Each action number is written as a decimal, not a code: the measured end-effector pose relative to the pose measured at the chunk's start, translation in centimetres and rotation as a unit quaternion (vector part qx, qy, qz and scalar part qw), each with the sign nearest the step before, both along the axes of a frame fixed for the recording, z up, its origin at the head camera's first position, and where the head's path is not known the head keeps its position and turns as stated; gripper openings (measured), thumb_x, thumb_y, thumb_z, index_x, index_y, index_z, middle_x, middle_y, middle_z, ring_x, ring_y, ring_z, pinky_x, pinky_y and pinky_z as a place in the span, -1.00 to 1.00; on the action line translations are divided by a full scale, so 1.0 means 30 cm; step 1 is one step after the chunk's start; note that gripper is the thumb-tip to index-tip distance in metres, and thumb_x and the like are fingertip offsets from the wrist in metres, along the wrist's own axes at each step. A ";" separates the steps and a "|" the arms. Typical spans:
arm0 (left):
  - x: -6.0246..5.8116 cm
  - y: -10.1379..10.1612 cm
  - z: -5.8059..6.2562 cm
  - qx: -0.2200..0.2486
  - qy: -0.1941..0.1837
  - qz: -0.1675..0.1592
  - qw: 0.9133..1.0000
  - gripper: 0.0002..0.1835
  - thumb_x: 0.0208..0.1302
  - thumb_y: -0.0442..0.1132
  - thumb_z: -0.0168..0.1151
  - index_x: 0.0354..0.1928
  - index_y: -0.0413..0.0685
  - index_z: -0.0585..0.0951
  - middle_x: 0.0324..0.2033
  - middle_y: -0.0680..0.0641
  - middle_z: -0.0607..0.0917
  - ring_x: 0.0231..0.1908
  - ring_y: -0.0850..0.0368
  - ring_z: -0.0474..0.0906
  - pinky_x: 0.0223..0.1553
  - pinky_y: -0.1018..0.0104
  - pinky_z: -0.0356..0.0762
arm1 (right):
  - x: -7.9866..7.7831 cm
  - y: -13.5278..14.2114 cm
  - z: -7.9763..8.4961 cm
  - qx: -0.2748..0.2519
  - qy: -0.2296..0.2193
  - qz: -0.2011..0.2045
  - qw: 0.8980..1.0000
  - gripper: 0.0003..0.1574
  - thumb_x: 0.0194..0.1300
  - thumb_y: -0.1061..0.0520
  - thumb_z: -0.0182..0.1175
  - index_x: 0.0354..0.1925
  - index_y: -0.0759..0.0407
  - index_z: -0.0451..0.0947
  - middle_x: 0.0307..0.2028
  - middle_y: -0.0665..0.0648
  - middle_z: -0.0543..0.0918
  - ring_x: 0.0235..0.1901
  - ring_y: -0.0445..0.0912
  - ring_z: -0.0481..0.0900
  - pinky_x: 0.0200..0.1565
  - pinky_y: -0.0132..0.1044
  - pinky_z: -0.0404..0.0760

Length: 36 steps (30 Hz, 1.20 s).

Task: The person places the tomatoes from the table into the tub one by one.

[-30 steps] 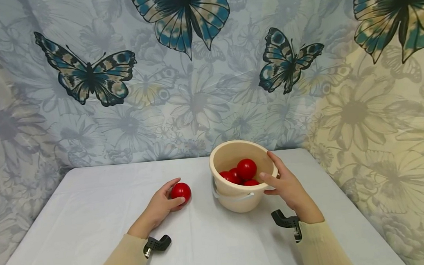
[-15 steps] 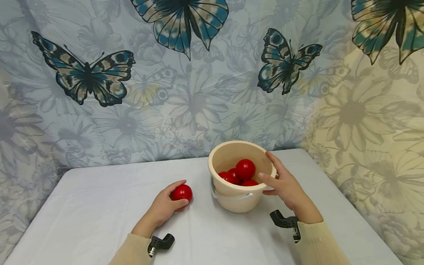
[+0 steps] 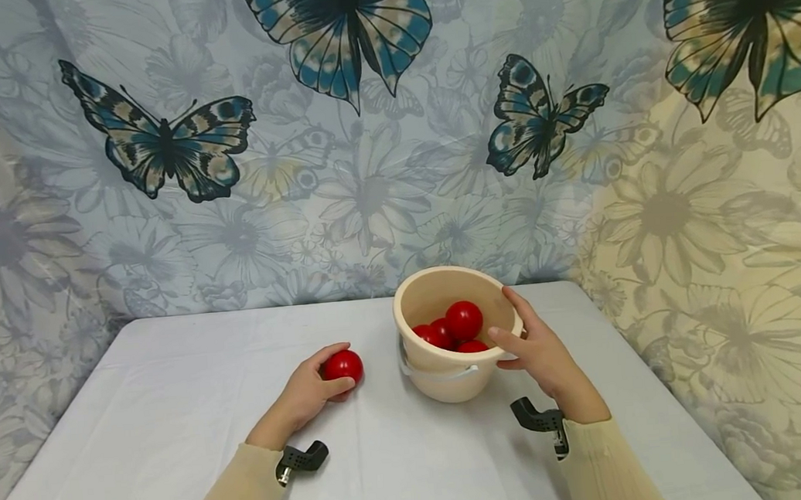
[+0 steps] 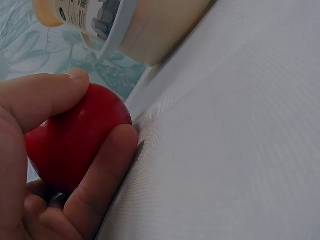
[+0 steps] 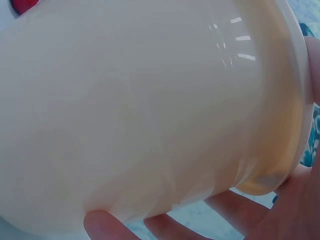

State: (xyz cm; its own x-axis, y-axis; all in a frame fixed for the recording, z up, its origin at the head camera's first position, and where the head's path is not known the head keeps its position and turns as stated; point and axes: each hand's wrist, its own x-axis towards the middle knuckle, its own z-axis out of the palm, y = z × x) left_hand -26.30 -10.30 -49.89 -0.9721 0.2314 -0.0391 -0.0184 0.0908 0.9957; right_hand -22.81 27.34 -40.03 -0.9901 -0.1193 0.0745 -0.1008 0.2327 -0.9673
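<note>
In the head view my left hand [image 3: 304, 392] grips a shiny red ball [image 3: 345, 368] low over the white table, left of a cream bucket [image 3: 444, 377]. The left wrist view shows thumb and fingers curled round that ball [image 4: 75, 137], right by the tabletop. My right hand [image 3: 547, 356] holds the bucket's right side, its thumb over the rim. From the right wrist, the bucket wall [image 5: 140, 110] fills most of the picture, with fingers against it. Several red balls [image 3: 464, 320] lie inside the bucket, which leans slightly toward me.
A white cloth covers the table [image 3: 139, 408]. The bucket's pale handle [image 3: 444, 371] hangs down on its front. Behind stands a wall covering [image 3: 368, 190] with butterflies and flowers. Black camera mounts [image 3: 303, 458] sit at both wrists.
My left hand has shifted slightly to the right with the red ball, its thumb reaching a little farther across it. My right hand and the bucket stay practically where they were.
</note>
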 end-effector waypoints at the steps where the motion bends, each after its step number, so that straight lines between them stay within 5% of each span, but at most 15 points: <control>1: 0.000 -0.001 -0.001 0.001 -0.001 -0.002 1.000 -0.28 0.12 -0.45 0.45 0.36 -0.03 0.48 0.21 -0.24 0.47 0.12 -0.21 0.44 -0.22 0.09 0.71 | 0.000 0.000 0.000 0.000 -0.001 0.000 1.000 0.02 0.43 0.08 0.21 0.60 -0.10 -0.16 0.53 0.28 -0.13 0.25 0.44 0.32 -0.14 0.26 0.63; 20: 0.010 -0.002 0.019 0.012 -0.011 -0.006 1.000 -0.30 0.15 -0.46 0.42 0.37 -0.07 0.46 0.18 -0.23 0.52 0.11 -0.19 0.45 -0.20 0.07 0.71 | 0.001 0.004 -0.002 -0.005 -0.002 0.005 1.000 0.01 0.44 0.09 0.21 0.60 -0.15 -0.15 0.53 0.27 -0.13 0.22 0.43 0.37 -0.13 0.26 0.63; 28: 0.001 -0.012 0.015 0.055 -0.029 -0.005 0.998 -0.30 0.20 -0.46 0.39 0.40 -0.12 0.41 0.25 -0.25 0.43 0.16 -0.27 0.41 -0.19 -0.02 0.70 | 0.002 0.006 -0.004 -0.007 0.000 0.005 1.000 0.01 0.44 0.09 0.21 0.60 -0.14 -0.15 0.54 0.26 -0.13 0.23 0.44 0.34 -0.13 0.26 0.63; 36: 0.006 -0.011 0.062 0.078 -0.040 -0.007 0.996 -0.33 0.22 -0.44 0.39 0.38 -0.13 0.43 0.26 -0.25 0.39 0.06 -0.24 0.49 -0.17 0.02 0.70 | 0.000 0.006 -0.004 -0.007 0.000 0.008 1.000 0.02 0.44 0.08 0.21 0.60 -0.14 -0.16 0.54 0.26 -0.15 0.26 0.44 0.31 -0.12 0.28 0.62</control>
State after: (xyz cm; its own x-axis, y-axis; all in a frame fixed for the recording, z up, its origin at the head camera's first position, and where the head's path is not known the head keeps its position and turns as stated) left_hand -26.13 -10.64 -48.04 -0.9639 0.2544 -0.0786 -0.0979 -0.0643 0.9931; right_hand -22.81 27.53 -40.14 -0.9881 -0.1335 0.0758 -0.1037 0.2165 -0.9707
